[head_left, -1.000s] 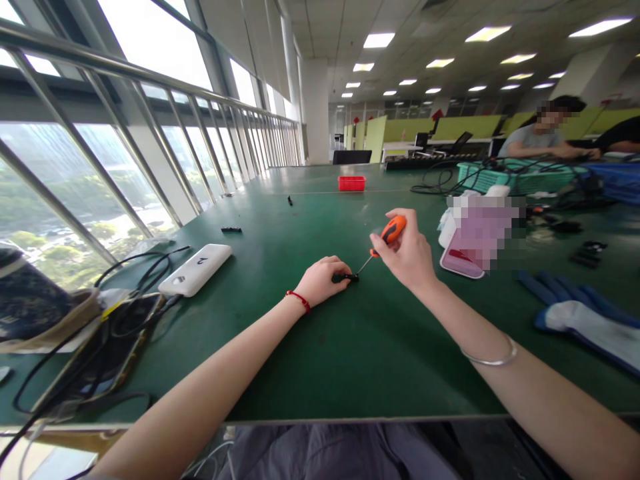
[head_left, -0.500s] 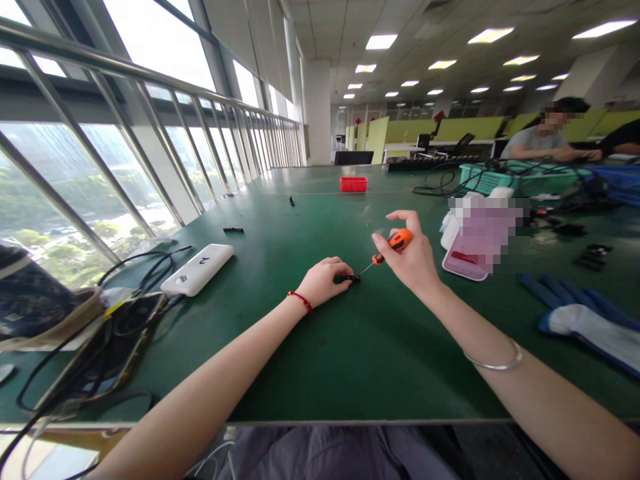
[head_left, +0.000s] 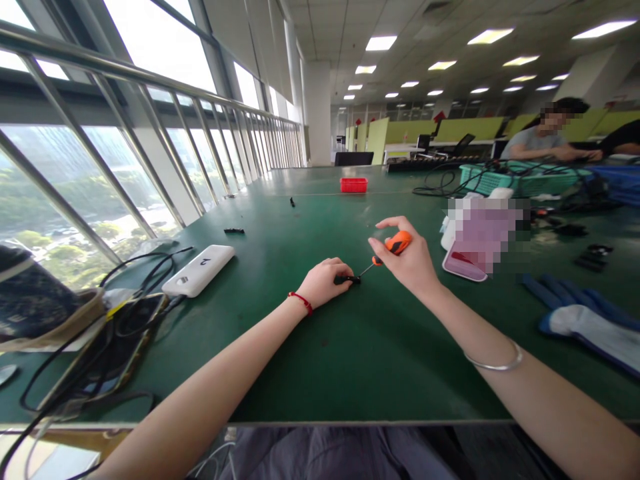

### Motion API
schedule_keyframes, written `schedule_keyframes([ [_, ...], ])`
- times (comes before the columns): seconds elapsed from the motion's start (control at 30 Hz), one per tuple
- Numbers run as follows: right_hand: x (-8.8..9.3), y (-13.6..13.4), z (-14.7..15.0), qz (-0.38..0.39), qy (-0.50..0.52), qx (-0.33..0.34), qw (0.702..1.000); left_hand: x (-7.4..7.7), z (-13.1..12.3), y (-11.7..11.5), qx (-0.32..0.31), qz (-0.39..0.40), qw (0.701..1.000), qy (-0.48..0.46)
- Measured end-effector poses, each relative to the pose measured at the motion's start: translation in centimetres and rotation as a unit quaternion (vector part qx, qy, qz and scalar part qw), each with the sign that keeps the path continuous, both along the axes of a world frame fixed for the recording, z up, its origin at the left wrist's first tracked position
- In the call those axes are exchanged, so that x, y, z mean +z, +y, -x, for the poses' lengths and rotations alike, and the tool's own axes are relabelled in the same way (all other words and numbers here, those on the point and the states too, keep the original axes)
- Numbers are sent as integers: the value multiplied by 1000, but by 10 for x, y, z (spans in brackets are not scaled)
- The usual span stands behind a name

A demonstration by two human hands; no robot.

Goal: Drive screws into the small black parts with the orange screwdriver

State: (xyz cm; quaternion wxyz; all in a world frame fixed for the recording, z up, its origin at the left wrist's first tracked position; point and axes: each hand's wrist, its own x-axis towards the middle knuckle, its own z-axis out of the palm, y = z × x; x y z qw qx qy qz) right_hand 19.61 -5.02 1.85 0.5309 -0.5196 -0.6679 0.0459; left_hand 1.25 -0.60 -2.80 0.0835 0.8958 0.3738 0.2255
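Note:
My left hand (head_left: 324, 280) is closed on a small black part (head_left: 354, 279), pinning it near the tabletop; the fingers cover some of it. In my right hand (head_left: 414, 261) is a screwdriver (head_left: 399, 243) with an orange and black handle, held at a slant. Its thin metal shaft runs down to the left and the tip meets the end of the black part. Thumb and index finger of the right hand are raised off the handle, while the palm and other fingers keep it. What kind of part it is I cannot make out.
On the green table (head_left: 280, 373) a white power bank (head_left: 200, 270) and a phone with cables (head_left: 125, 347) lie left. A red basket (head_left: 353, 185) stands far back. To the right are a pink phone (head_left: 465, 263), gloves (head_left: 585, 320) and a teal basket (head_left: 515, 180). Another person sits beyond.
The thumb and index finger of my right hand have shifted slightly to the left around the screwdriver handle. My left hand and the black part stay in place.

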Motion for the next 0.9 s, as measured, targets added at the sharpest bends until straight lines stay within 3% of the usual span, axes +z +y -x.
schedule_keyframes([
  [0.17,-2,1,1,-24,18,52,998,-1,0,0,1,-2,1000,0],
  [0.33,-1,0,1,-24,-14,13,1000,0,-1,0,0,-5,1000,4],
  [0.57,-4,4,1,44,-53,12,998,0,-1,-1,5,-10,1000,8],
  [0.9,3,-3,-1,-38,22,1,999,2,0,-5,94,-34,995,14],
])
